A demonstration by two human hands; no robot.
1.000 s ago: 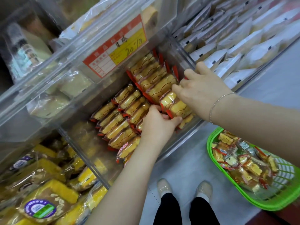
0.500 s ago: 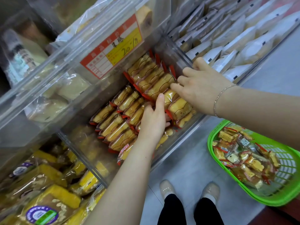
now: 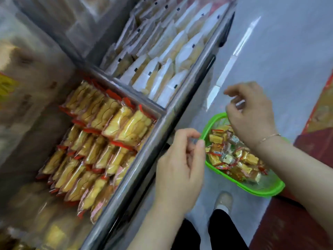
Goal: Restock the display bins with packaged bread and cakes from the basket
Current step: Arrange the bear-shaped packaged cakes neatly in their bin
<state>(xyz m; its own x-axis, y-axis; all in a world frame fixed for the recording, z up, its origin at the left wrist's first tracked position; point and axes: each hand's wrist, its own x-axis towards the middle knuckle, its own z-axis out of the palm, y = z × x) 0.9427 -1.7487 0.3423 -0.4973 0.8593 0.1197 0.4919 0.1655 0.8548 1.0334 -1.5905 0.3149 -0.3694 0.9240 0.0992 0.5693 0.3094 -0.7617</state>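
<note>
Neither hand holds anything: the left hand (image 3: 177, 164) hangs with fingers loosely curled just outside the bin's front rail, and the right hand (image 3: 251, 112) hovers over the basket's far rim, fingers relaxed and empty.

Largest, off to the left of both hands, the display bin (image 3: 153, 141) is packed with yellow cakes (image 3: 111, 134) in clear red-edged wrappers, set on edge in tight rows, probably so more fit and each face shows. Beyond it, past a clear divider, a second compartment holds pale bagged bread (image 3: 167, 56), also stood upright and overlapped.

Directly under the right wrist and just right of the left hand's fingertips sits the green basket (image 3: 261, 193) on the floor, close to the bin so each reach is short. It holds a loose heap of small wrapped cakes (image 3: 232, 157), so restocking looks unfinished; the likely next move is a reach down into that heap.

Smallest, a thin bracelet (image 3: 269, 137) circles the right wrist, and one pale shoe (image 3: 223, 201) shows below the left hand.
</note>
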